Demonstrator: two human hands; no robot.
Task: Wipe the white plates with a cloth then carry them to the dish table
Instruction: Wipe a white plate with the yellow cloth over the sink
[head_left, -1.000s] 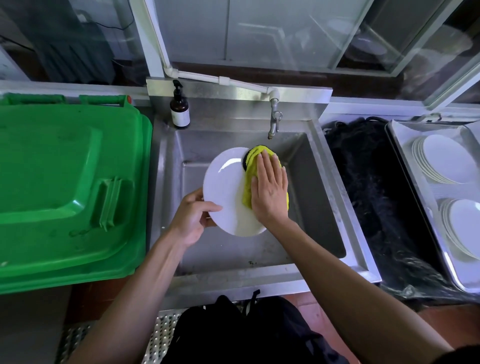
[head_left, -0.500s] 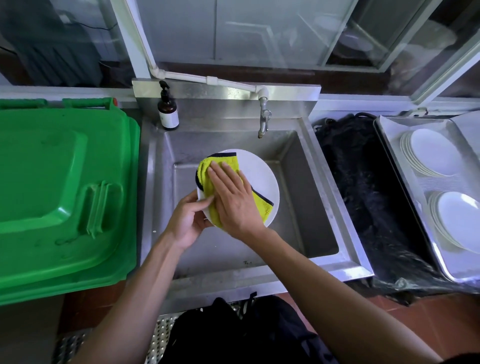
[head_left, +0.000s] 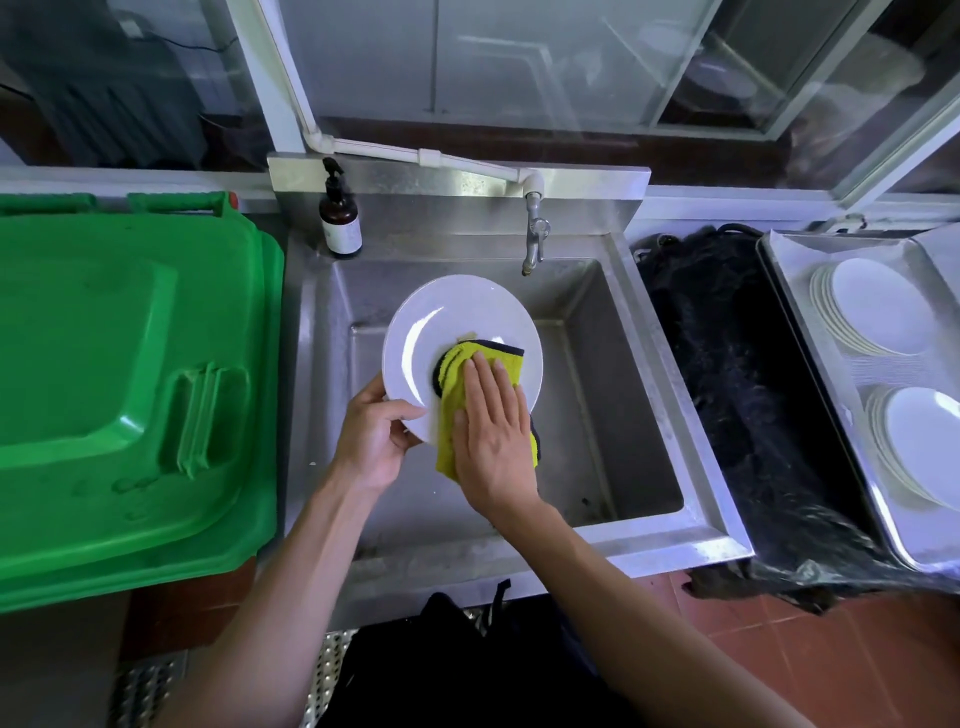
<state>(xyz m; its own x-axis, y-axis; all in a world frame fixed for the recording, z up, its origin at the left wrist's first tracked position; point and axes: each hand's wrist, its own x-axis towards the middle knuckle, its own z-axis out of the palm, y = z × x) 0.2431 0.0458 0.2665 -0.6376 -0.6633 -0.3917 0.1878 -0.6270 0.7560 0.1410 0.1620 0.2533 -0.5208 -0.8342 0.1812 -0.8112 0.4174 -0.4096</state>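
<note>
Over the steel sink (head_left: 613, 332) I hold a white plate (head_left: 441, 322), tilted toward me. My left hand (head_left: 374, 441) grips its lower left rim, thumb on the face and fingers behind. My right hand (head_left: 493, 441) lies flat with straight fingers on a yellow cloth with a dark edge (head_left: 491, 364), pressing it against the plate's lower right face. Part of the cloth hangs below the rim. At the right, two stacks of white plates (head_left: 878, 306) (head_left: 919, 447) rest in a metal tray (head_left: 795, 322).
A green bin lid (head_left: 119, 389) lies left of the sink. A brown pump bottle (head_left: 340, 223) stands on the sink's back ledge, and the tap (head_left: 534, 239) hangs over the basin. A black plastic bag (head_left: 737, 395) fills the gap between sink and tray.
My right hand and the cloth slid from the plate's right side to its left, then back to the lower right. The plate turned in my left hand and now shows more face.
</note>
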